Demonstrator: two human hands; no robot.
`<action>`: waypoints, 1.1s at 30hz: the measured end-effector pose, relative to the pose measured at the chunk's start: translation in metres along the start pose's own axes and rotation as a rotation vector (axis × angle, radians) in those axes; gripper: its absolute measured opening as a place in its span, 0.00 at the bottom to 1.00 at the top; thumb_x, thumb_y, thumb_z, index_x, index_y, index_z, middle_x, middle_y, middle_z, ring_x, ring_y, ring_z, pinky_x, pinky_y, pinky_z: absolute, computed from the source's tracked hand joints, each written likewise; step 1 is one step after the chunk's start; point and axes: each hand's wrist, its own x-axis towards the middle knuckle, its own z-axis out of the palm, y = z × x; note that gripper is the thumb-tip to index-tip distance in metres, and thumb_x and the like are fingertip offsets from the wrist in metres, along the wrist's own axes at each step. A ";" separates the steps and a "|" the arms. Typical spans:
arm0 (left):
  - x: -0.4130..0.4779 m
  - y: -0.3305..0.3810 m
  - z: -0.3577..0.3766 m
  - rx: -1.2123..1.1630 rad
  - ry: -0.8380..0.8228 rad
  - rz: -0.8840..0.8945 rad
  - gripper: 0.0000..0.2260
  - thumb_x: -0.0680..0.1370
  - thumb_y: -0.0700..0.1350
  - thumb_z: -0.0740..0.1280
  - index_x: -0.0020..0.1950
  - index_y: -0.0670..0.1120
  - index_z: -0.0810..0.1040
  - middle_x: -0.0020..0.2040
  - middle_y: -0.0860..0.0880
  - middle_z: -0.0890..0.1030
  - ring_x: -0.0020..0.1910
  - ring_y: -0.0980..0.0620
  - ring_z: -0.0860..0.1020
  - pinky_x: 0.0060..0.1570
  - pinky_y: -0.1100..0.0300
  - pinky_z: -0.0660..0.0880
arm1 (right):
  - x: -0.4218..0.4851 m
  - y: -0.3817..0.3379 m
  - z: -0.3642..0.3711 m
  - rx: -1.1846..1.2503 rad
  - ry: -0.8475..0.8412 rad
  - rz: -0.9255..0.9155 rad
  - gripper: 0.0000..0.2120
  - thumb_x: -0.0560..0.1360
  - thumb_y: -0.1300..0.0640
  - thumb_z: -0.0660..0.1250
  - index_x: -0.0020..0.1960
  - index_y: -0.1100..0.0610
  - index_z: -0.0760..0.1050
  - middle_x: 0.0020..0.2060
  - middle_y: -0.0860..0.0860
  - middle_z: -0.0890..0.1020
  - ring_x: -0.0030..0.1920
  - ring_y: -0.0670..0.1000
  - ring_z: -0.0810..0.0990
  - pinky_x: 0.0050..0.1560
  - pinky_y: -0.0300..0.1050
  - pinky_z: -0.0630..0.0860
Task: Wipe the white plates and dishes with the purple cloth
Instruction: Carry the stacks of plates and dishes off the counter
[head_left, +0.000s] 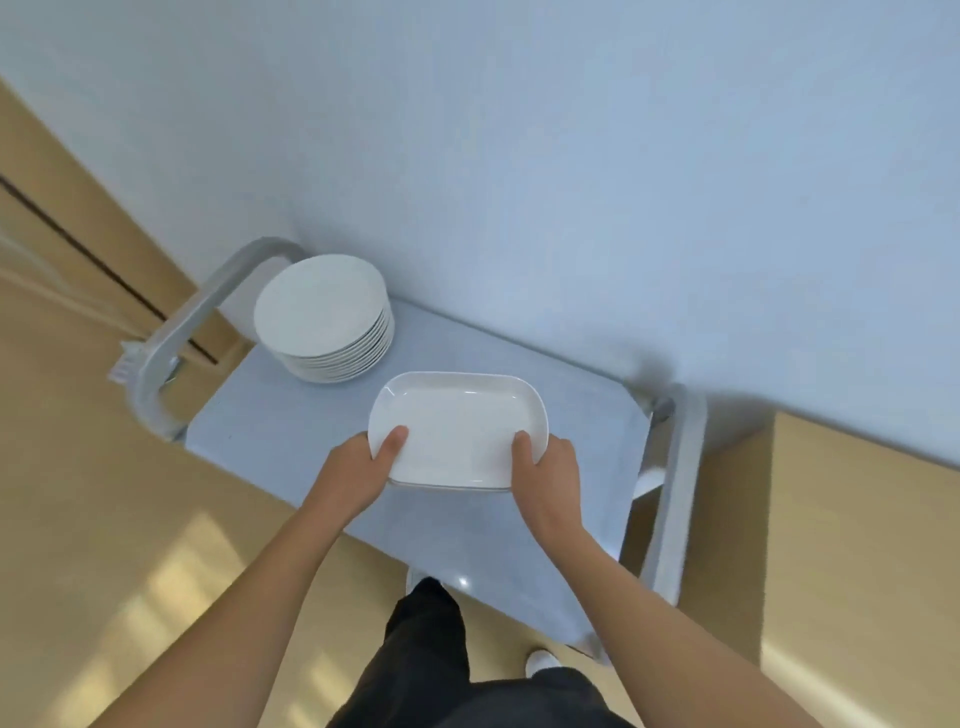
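A white rectangular dish (457, 426) with rounded corners is held over the grey cart top (291, 431). My left hand (358, 467) grips its near left edge, thumb on the inside. My right hand (548, 467) grips its near right edge the same way. A second rim shows just under the dish's near edge, so it may lie on another dish. A stack of several round white plates (322, 317) stands at the cart's far left corner. No purple cloth is in view.
The cart has grey handle bars at its left end (171, 343) and right end (680, 483). It stands against a pale blue wall (571, 182). A tan floor (104, 519) surrounds it. My dark trousers and a white shoe (543, 662) show below.
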 end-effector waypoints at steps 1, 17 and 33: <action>0.020 0.000 -0.003 0.015 -0.026 0.029 0.23 0.80 0.63 0.57 0.48 0.45 0.78 0.39 0.50 0.80 0.41 0.48 0.78 0.35 0.58 0.69 | 0.008 -0.002 0.008 -0.001 0.038 0.031 0.17 0.81 0.44 0.56 0.45 0.57 0.72 0.46 0.54 0.74 0.34 0.47 0.73 0.30 0.35 0.65; 0.199 -0.011 0.001 0.006 -0.256 0.122 0.24 0.81 0.63 0.58 0.56 0.43 0.78 0.43 0.47 0.81 0.44 0.45 0.78 0.37 0.56 0.68 | 0.088 -0.031 0.086 0.048 0.275 0.350 0.16 0.79 0.44 0.58 0.46 0.57 0.71 0.48 0.57 0.77 0.37 0.52 0.74 0.37 0.44 0.69; 0.227 -0.022 0.023 -0.081 -0.253 0.073 0.24 0.81 0.61 0.59 0.51 0.40 0.79 0.41 0.45 0.82 0.44 0.41 0.80 0.40 0.56 0.69 | 0.117 -0.033 0.096 0.014 0.255 0.399 0.13 0.82 0.47 0.58 0.50 0.57 0.71 0.53 0.56 0.74 0.40 0.46 0.74 0.38 0.44 0.68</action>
